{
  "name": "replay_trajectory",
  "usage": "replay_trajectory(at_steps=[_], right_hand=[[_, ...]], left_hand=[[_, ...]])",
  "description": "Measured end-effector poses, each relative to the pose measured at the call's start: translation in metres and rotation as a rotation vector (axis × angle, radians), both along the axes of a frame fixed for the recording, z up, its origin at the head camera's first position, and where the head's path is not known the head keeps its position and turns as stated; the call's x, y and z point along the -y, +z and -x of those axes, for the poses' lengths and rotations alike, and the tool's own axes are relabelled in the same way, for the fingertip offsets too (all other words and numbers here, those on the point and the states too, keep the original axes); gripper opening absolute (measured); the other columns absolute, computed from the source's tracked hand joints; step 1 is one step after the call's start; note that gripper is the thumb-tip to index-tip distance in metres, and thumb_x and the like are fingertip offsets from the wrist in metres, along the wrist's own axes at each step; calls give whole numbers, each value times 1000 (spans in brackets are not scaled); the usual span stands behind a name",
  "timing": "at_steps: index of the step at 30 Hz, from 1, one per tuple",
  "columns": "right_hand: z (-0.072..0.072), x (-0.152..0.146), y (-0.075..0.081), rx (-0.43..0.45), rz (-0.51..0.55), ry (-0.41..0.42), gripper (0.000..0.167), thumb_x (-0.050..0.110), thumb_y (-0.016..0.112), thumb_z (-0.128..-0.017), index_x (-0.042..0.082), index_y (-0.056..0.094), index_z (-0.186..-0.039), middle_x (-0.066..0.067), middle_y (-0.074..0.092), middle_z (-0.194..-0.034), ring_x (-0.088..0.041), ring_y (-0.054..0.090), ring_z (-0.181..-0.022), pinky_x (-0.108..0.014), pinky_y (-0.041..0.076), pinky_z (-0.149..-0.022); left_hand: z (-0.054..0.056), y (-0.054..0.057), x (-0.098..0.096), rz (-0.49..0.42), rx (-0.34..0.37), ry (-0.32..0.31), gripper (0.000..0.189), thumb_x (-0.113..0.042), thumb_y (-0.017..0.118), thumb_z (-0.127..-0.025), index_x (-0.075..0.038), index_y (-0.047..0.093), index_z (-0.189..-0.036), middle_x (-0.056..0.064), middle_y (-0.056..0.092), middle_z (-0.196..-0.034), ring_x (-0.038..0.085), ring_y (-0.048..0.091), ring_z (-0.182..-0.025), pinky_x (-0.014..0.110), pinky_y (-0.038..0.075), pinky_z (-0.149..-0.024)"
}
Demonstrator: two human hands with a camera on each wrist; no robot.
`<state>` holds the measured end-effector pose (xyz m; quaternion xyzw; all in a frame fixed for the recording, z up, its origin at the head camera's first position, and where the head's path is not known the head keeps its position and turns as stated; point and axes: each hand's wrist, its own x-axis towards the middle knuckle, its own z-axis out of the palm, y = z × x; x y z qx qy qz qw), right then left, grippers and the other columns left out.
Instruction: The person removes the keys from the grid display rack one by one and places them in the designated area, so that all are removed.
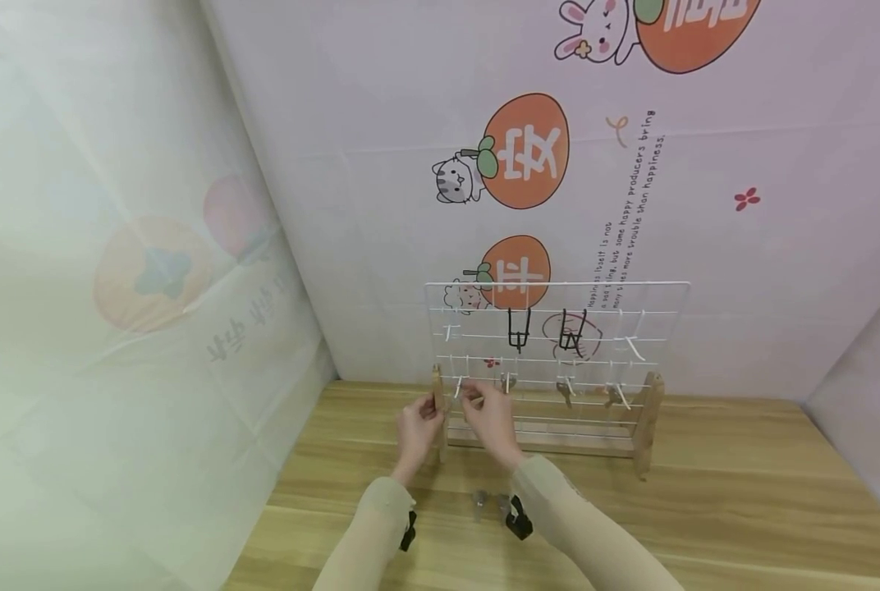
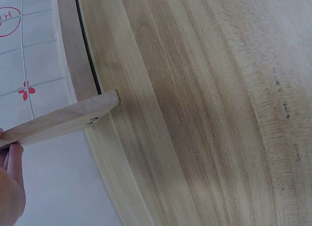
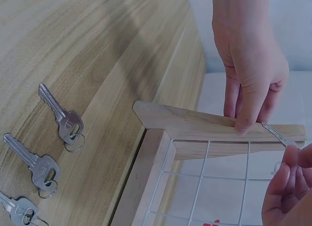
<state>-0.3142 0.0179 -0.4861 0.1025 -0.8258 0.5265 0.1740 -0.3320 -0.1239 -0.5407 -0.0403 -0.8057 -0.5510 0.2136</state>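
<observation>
My right hand (image 1: 493, 417) pinches a silver key (image 3: 275, 132) by its head, the blade pointing out past the fingertips in the right wrist view. It is beside a white hook (image 1: 458, 387) at the left of a white wire grid rack (image 1: 558, 284). With thumb on one side and fingers on the other, my left hand (image 1: 418, 427) grips the rack's left wooden post (image 2: 58, 119). Farther right on the same row, keys hang from hooks, among them one key (image 1: 564, 394) near the middle and another (image 1: 614, 396) toward the right post.
Below the rack, loose keys with small rings lie on the wood-grain table (image 1: 743, 492), including one key (image 3: 63, 116) and a second key (image 3: 35, 163). Black hooks (image 1: 518, 332) hang on the upper grid. A printed cloth (image 1: 381, 205) stands behind the rack.
</observation>
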Motion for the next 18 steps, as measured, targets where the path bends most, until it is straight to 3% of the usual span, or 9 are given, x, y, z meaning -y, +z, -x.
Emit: replay_trajectory(at_steps=[12, 18], right_hand=[[-8, -7, 4, 3, -23, 42, 8, 4, 68, -89, 5, 73, -95, -10, 76, -90, -14, 67, -70, -15, 56, -59], [-12, -10, 9, 39, -20, 57, 7, 10, 69, -91, 9, 74, -95, -7, 76, -90, -9, 63, -67, -15, 56, -56]], left_hand=[[-1, -1, 1, 10, -27, -15, 28, 11, 68, -81, 15, 66, -108, 34, 71, -103, 42, 74, -92, 34, 66, -78], [-1, -1, 2, 13, -1, -8, 29, 9, 69, -82, 14, 66, -110, 33, 71, -104, 41, 74, -93, 33, 66, -79]])
